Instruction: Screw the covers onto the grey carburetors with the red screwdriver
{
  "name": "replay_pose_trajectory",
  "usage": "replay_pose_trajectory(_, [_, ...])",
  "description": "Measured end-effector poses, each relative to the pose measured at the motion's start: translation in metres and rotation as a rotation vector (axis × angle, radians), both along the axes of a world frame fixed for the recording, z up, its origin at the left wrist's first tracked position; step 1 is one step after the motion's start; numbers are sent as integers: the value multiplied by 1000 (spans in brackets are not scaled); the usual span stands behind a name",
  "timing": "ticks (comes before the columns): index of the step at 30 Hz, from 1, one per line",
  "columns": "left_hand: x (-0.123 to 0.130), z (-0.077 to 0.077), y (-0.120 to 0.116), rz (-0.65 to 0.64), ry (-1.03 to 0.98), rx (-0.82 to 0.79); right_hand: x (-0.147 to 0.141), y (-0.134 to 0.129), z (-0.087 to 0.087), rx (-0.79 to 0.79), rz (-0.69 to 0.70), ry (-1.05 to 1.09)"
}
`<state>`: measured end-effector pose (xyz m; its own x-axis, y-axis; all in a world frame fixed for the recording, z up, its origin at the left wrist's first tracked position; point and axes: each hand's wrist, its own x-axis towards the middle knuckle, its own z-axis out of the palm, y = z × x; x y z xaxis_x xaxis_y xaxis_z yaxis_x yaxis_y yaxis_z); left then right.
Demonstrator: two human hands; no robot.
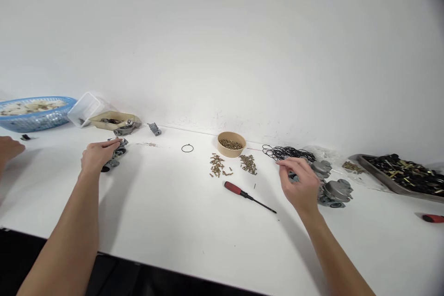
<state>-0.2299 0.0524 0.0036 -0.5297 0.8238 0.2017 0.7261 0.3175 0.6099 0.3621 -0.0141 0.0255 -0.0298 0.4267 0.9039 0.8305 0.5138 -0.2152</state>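
Note:
On the left side of the table, my left hand (99, 156) grips a small grey metal carburetor (113, 163), its fingers closed over the top part. Farther right, my right hand (300, 184) has its fingertips pressed together at the edge of a heap of black rubber rings (287, 152). What those fingertips hold, if anything, is too small to make out. Behind and beside that hand stand more grey carburetors (336, 192), partly hidden by it. Between the hands lie a single black ring (187, 148) and a red-handled screwdriver (239, 190).
A cardboard bowl (231, 151) of brass screws stands near the wall, with loose brass pieces (217, 165) before it. Back left are a blue basket (38, 122) and a clear plastic box (86, 106). A metal tray (378, 178) sits right. Another person's hand (10, 148) shows far left.

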Motion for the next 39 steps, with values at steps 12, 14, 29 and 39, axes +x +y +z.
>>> replay_pose_trajectory(12, [92,13,14,-441,-84,-65,-36,-5,-20,-344,241,70])
replay_pose_trajectory(14, [130,12,12,-601,-109,-67,-48,-10,-24,-448,332,75])
replay_pose_trajectory(29, [257,6,-53,-1537,-332,-148,-84,-24,-41,-896,893,-61])
replay_pose_trajectory(39, [253,-6,-49,-1440,-121,-18,-91,-23,-49,-959,608,33])
